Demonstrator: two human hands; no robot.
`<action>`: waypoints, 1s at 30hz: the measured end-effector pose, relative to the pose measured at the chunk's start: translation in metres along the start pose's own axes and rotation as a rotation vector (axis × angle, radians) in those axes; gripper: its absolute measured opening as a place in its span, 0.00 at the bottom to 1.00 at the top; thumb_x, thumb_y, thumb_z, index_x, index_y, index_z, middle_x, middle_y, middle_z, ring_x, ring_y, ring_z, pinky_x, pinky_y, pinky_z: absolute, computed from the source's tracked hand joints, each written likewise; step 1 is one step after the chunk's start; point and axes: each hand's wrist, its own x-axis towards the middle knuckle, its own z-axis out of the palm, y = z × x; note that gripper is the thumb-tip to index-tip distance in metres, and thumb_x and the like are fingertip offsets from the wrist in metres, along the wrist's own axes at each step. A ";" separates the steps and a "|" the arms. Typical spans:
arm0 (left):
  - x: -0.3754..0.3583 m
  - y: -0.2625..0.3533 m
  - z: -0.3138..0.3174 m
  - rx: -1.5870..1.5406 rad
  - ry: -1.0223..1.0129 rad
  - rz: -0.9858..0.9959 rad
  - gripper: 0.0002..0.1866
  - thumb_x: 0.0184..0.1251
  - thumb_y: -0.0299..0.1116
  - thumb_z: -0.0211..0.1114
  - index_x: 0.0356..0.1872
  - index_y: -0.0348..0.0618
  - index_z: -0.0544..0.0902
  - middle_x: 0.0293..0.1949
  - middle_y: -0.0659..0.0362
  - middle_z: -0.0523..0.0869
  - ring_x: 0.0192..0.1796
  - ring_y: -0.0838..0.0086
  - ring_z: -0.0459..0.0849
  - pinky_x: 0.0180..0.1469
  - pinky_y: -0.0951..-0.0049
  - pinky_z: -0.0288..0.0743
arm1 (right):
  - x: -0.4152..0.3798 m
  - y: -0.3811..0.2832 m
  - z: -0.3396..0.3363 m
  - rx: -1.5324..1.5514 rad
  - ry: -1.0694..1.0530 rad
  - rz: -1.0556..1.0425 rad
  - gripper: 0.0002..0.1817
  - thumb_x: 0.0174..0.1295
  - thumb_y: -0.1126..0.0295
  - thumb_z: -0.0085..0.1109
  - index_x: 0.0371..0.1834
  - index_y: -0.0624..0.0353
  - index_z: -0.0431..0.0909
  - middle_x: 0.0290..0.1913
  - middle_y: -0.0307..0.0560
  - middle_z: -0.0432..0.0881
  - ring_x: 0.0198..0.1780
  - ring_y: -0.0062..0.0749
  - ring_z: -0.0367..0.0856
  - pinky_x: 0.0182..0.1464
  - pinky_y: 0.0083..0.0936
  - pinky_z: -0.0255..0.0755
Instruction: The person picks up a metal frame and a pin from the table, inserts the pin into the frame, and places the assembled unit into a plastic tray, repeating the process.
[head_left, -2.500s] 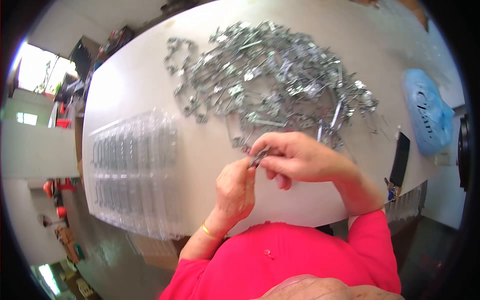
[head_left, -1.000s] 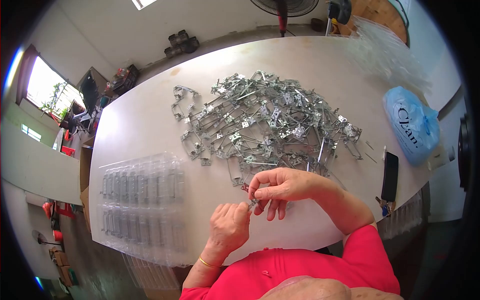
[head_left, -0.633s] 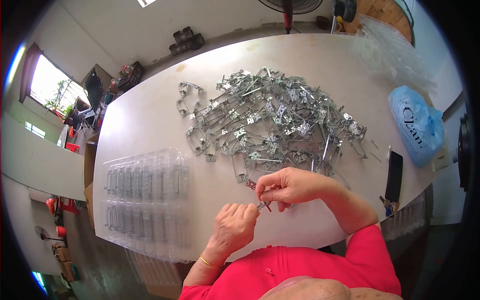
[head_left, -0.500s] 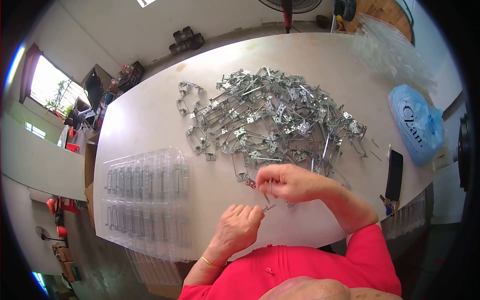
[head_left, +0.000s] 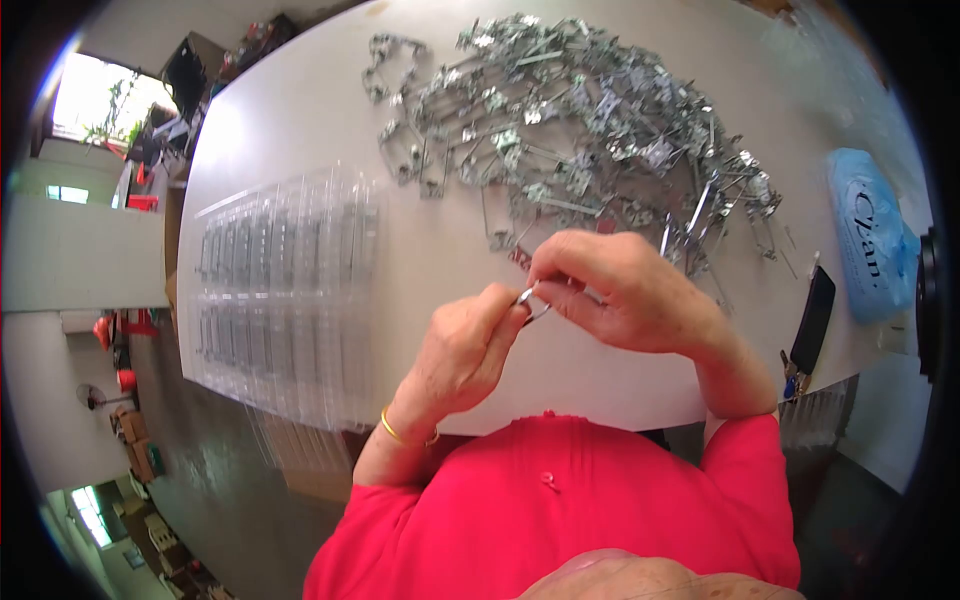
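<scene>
1. Near the front edge of the tabletop [head_left: 300, 130], just short of the pile of metal parts [head_left: 590, 110], both hands meet again over a small metal piece [head_left: 531, 303]. Half a second ago they were apart, the right hand lifted toward the pile; now the fingertips have closed back together.

2. Left hand [head_left: 462, 350]: fingers curled, thumb and forefinger pinching the near end of the small metal piece. Right hand [head_left: 625, 290]: fingers bent, tips pinching the far end of the same piece.

3. Judgement: the parting and rejoining suggests one bit was fetched or turned and is now being fitted or worked against the other. The piece is too small and half hidden to tell whether it is one part or two.

4. Piece sits held above the tabletop, between the two hands, just on the near side of the pile.

5. Left of the pile: clear plastic trays [head_left: 285, 290], holding rows of parts. Right of the pile: a blue bag [head_left: 870, 240] and a dark phone [head_left: 813, 318].
</scene>
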 end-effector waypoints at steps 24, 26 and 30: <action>0.013 -0.018 0.022 -1.219 0.115 -0.267 0.27 0.89 0.43 0.45 0.77 0.37 0.66 0.74 0.50 0.75 0.75 0.63 0.72 0.69 0.59 0.73 | 0.009 0.007 0.022 0.551 0.438 0.382 0.04 0.77 0.78 0.55 0.47 0.62 0.70 0.40 0.37 0.77 0.40 0.15 0.82 0.43 0.23 0.87; 0.016 -0.018 0.022 -1.286 0.131 -0.253 0.27 0.89 0.44 0.45 0.78 0.37 0.65 0.74 0.51 0.74 0.76 0.63 0.71 0.70 0.59 0.72 | 0.008 0.007 0.027 0.591 0.397 0.404 0.04 0.77 0.78 0.55 0.47 0.62 0.70 0.40 0.38 0.77 0.40 0.15 0.82 0.43 0.22 0.87; 0.016 -0.021 0.019 -1.393 0.177 -0.268 0.29 0.88 0.45 0.45 0.79 0.39 0.62 0.75 0.50 0.73 0.78 0.63 0.69 0.72 0.59 0.70 | 0.008 0.005 0.036 0.663 0.311 0.458 0.04 0.77 0.78 0.55 0.47 0.62 0.69 0.40 0.39 0.78 0.39 0.17 0.83 0.42 0.22 0.86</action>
